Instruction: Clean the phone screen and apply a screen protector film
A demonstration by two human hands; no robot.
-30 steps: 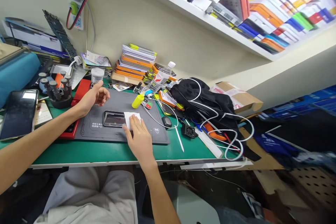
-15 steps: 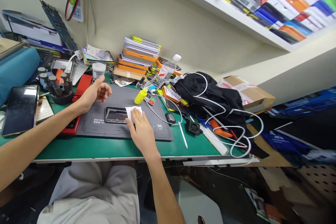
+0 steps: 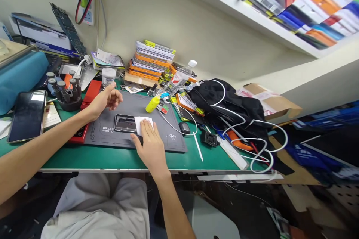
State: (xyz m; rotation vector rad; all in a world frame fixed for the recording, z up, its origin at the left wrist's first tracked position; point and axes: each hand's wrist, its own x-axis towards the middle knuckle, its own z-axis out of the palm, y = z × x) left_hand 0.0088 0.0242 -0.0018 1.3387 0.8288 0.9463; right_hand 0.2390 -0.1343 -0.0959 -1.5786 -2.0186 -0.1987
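From my end, right hand point(image 3: 150, 142) presses flat-fingered on white tissue point(image 3: 137, 121) over the phone point(image 3: 125, 123)'s near end; phone lies between my hands; left hand point(image 3: 105, 101) loosely curled, nothing visible inside; phone probably stiff, slick, fragile: grip long edges; tissue soft.

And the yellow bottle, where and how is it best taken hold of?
The yellow bottle is probably best gripped around its wide body, below the narrow top, from its left with the left hand: grey mat lies between them, while a white cable curves close on its right.
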